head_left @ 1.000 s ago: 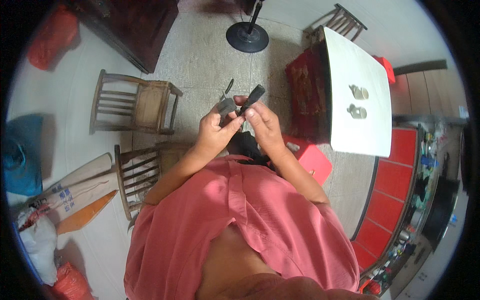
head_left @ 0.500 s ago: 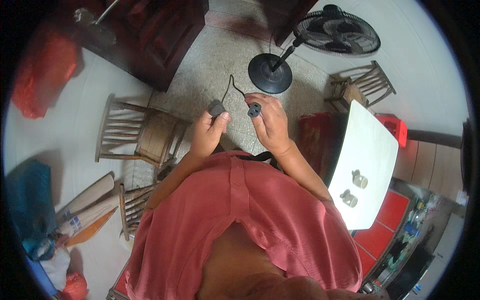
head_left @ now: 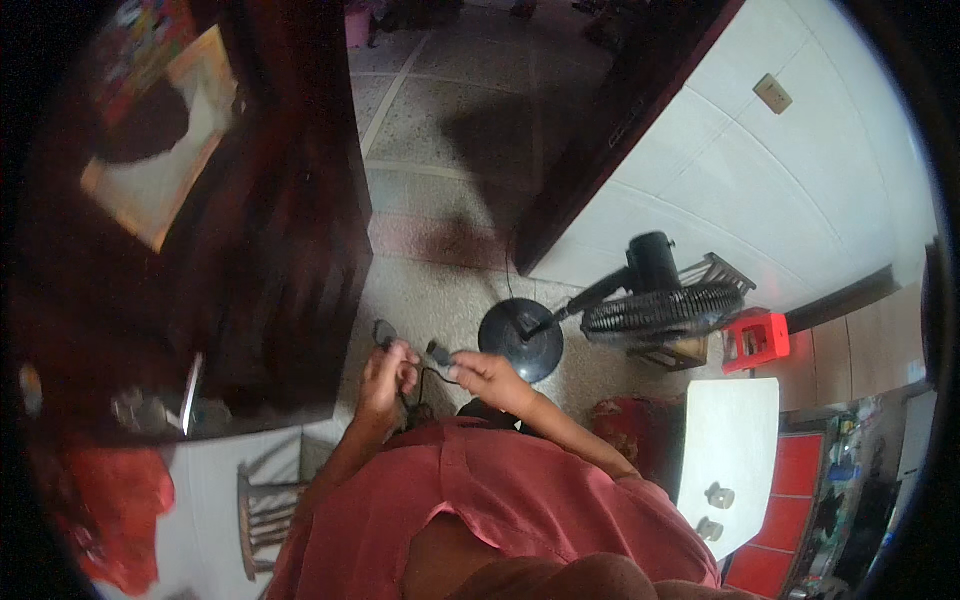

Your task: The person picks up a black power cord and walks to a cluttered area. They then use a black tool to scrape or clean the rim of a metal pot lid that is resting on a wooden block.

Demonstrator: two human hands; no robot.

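Note:
My left hand (head_left: pixel 383 376) is closed on a dark plug end (head_left: pixel 384 333) of a thin black cord. My right hand (head_left: pixel 478 374) pinches the cord's other small black connector (head_left: pixel 438 354) between its fingertips. The two ends are a short way apart in front of my chest, with the cord (head_left: pixel 420 385) sagging between them. My red shirt (head_left: pixel 500 500) fills the lower middle of the view.
A black standing fan (head_left: pixel 650 300) with a round base (head_left: pixel 520 340) stands just beyond my right hand. A dark wooden cabinet (head_left: pixel 260 250) rises at left. A wooden chair (head_left: pixel 265 505), a red stool (head_left: pixel 757 338) and a white table (head_left: pixel 730 450) with two small cups are nearby.
The view has swung up toward the doorway and fan. My hands, holding the same cord ends, now appear lower and smaller; the two ends sit closer together.

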